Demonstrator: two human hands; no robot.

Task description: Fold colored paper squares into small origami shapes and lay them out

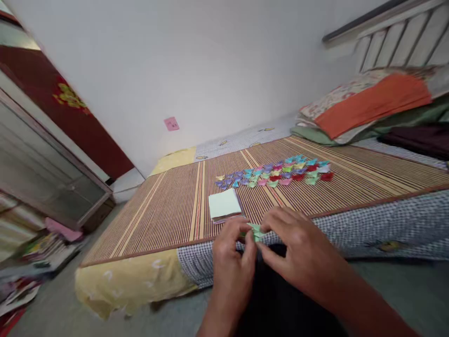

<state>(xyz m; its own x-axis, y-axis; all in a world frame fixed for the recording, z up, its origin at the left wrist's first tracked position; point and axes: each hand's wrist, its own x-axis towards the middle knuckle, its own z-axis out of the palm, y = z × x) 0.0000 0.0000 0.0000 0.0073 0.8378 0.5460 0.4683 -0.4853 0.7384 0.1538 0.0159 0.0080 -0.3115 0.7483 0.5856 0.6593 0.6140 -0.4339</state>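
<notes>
Between both hands, just in front of the bed's edge, is a small folded piece of light green paper (257, 232). My left hand (234, 252) pinches its left side between thumb and fingers. From the right, my right hand (296, 243) grips the other side, thumb below and fingers above. Just beyond my left hand lies a stack of square paper sheets (224, 204), pale green on top. Farther back, several small folded paper pieces (275, 178) in many colours sit in rows on the striped mat (168, 210).
The mat covers a bed with a checked sheet (396, 224) and yellow cloth (140, 276) hanging over its front. Folded bedding (372, 107) is piled at the right. A pink note (171, 123) is on the wall. A cabinet (45, 154) and piled books (45, 248) stand left.
</notes>
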